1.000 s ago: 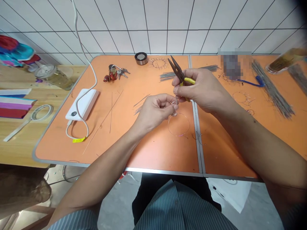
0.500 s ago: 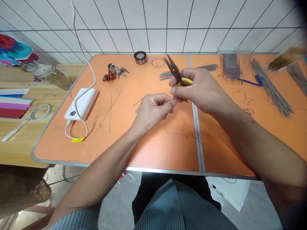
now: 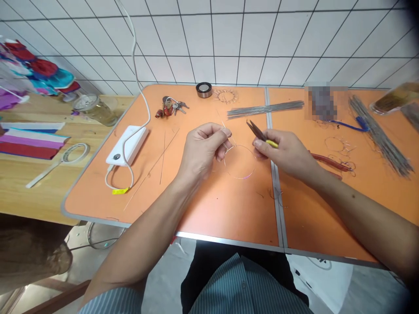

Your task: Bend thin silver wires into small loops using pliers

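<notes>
Above the orange bench (image 3: pixel 229 209), the left hand (image 3: pixel 203 148) is closed in a fingertip pinch at the upper edge of the wire hoop (image 3: pixel 246 177), and the right hand (image 3: pixel 283 150) is curled round the pliers (image 3: pixel 257 130), their jaws slightly parted beside the hoop. Held at one edge, so thin a ring could swivel or bend out of round if the pinch slackened, and a careless pass of the plier tips might snag it.

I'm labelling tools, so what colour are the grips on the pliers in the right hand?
Yellow on the held pliers, seen best in the head view.
</notes>
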Available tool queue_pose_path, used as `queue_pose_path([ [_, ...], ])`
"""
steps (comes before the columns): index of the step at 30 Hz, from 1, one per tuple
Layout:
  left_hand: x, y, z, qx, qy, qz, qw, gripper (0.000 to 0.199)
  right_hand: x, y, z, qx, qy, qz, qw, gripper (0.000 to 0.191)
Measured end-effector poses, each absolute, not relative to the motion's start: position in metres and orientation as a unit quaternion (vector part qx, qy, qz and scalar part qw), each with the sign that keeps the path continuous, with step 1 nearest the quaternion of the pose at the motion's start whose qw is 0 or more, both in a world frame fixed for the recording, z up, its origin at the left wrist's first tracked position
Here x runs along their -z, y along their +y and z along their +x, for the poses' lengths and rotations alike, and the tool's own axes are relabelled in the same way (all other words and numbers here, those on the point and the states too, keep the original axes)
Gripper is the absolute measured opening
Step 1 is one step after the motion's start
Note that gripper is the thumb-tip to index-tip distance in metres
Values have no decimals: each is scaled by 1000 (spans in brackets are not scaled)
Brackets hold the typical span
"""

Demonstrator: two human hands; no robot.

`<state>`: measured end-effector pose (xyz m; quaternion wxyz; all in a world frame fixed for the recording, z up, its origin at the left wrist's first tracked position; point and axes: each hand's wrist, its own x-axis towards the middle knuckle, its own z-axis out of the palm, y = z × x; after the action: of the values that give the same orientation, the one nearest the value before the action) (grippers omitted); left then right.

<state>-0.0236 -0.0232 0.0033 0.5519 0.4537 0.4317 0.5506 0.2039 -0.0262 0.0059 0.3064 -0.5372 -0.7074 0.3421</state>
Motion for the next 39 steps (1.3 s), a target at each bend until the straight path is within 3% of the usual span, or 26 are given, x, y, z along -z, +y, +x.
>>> queue_pose_path([
  [5, -4, -21, -22, -584, 432, 411, 552, 14, 15, -43, 204, -265, -762, -532, 257, 22],
  [14, -1, -21, -16, -589, 437, 351, 582, 19, 20, -50, 186, -291, -768, -494, 285, 21],
  [26, 10, -24, -12, -584, 424, 340, 603, 14, 23, -55, 182, -310, -766, -476, 302, 39],
  [31, 7, -24, -16, -586, 443, 353, 580, 14, 27, -51, 202, -326, -757, -500, 267, 42],
  [34, 3, -27, -16, -596, 436, 375, 561, 15, 23, -53, 217, -332, -722, -526, 303, 45],
  [39, 1, -32, -14, -607, 440, 402, 526, 18, -1, -71, 213, -204, -785, -502, 300, 35],
])
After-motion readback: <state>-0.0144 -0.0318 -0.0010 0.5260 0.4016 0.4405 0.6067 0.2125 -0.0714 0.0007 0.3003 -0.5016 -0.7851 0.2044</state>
